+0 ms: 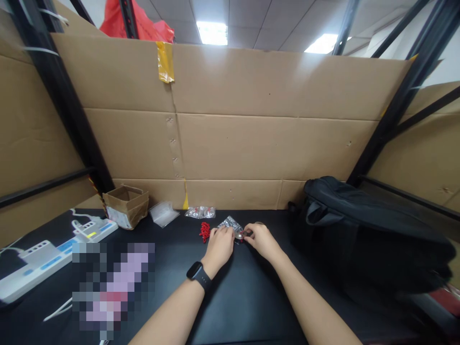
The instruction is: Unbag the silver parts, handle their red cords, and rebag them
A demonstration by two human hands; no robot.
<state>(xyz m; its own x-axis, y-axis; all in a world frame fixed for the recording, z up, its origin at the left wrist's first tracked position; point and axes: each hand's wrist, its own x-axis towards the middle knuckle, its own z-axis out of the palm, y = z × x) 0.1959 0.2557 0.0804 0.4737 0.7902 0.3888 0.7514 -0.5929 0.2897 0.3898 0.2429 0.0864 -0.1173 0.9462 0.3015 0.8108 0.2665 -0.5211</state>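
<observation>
Both hands work close together over the black tabletop. My right hand (261,241) is closed, thumb and fingers pinching a small clear plastic bag (238,235) with something red at it. My left hand (220,246), wearing a black watch (199,274) on the wrist, lies right beside that bag with its fingers curled down; whatever is under them is hidden. Just behind the hands lies a crinkled, shiny clear bag (232,222). To the left of my left hand sits a little heap of small red pieces (204,232), too small to tell in kind.
Along the cardboard back wall (230,148) lie small clear packets (200,212), a flat clear bag (164,213) and an open cardboard box (127,205). A white power strip (53,258) and a blurred-out object (122,282) are left. A large black bag (359,235) fills the right.
</observation>
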